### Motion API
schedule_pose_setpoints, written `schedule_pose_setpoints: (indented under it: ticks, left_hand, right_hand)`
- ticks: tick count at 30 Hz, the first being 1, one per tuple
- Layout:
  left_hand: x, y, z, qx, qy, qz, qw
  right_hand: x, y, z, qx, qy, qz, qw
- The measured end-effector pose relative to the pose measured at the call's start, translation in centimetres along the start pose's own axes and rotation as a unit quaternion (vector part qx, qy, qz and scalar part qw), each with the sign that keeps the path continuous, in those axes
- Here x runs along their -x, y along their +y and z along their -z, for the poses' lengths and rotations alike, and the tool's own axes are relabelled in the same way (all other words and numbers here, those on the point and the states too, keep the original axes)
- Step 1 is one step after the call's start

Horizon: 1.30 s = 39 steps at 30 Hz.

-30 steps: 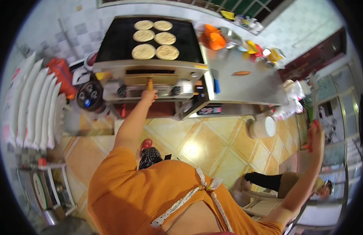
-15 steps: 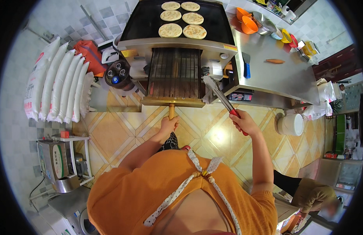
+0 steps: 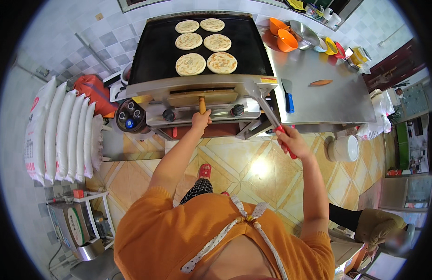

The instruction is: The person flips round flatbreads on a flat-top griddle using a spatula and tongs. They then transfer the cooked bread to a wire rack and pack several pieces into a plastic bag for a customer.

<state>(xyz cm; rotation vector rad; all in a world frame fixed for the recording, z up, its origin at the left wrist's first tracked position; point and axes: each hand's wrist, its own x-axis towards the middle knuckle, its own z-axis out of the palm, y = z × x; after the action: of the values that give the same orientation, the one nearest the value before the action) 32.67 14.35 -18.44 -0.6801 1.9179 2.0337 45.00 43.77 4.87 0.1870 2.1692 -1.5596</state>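
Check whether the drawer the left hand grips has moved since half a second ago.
Yes: the drawer has gone in toward the griddle; its front now sits close to the steel front panel.

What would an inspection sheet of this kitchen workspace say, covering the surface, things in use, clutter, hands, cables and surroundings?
Surface: black griddle bearing six flatbreads; steel counter to its right.
Things in use: wooden handle on the front panel below the griddle; metal tongs with red grips.
Clutter: blue-handled spatula, orange bowls and steel bowl on the counter.
Hands: left hand grips the wooden handle; right hand holds the tongs.
Cables: dark cable near the machine at lower left.
Surroundings: white sacks at left; tiled floor; white bucket; another person at lower right.
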Motion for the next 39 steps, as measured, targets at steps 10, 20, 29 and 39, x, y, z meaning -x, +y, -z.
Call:
schedule_pose_setpoints:
  ticks: [10,20,29,39]
  left_hand:
    - [1.0,-1.5,3.0,-0.018,0.016,0.004,1.000]
    - [-5.6,-8.0,1.7,-0.192,0.067,-0.123,0.971]
    - [2.3,1.3,0.5,0.116,0.150,-0.002,0.982]
    - [0.3,-2.5,0.0,-0.223,0.143,-0.076,0.961]
  right_hand:
    - [-15.2,-4.8,8.5,-0.082,-0.025,-0.099,0.991]
    - [-31.8,-7.2,10.6,-0.201,-0.256,-0.162,0.931]
    - [-32.0,-7.4,11.8,0.400,0.065,0.373,0.835]
    - [-14.0,-7.0,11.4,0.624,0.259,0.456,0.580]
